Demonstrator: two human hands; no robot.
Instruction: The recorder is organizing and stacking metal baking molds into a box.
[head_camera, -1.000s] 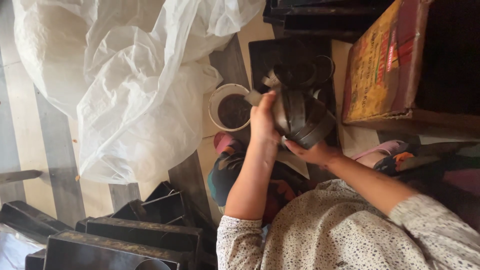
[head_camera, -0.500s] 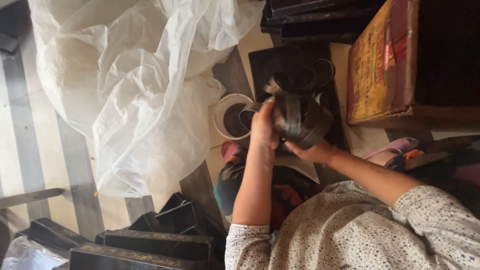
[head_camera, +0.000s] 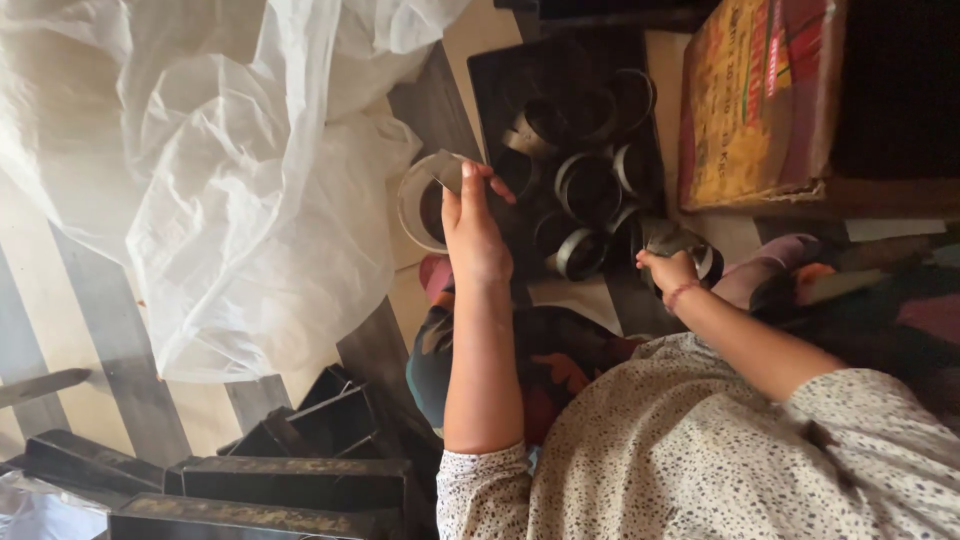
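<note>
Plainly a two-handed job, down on the striped floor (head_camera: 60, 300). Left hand (head_camera: 472, 235) stretched far out, thumb and fingers pinched shut on a small flat metal piece (head_camera: 447, 170), held just over a pale round ring (head_camera: 412, 205) lying beside the white plastic sheet (head_camera: 200, 170). Right hand (head_camera: 668, 270) at the right edge of the dark tray (head_camera: 500, 75), grip closed round a dark curled band (head_camera: 672, 240); cannot tell whether that band lies free of the others.

Probably best to keep the left pinch firm and low on the metal piece, since a thin plate held by one corner twists easily. Steady the curled band against the tray rather than lifting it high, and mind the edges, which look thin. Keep clear of the loose metal rings (head_camera: 590, 185) crowded on the tray, several leaning on one another, as a nudge would likely topple them.

Further off: a yellow cardboard box (head_camera: 745, 100) at far right, and long dark moulds (head_camera: 290, 480) stacked near left.
</note>
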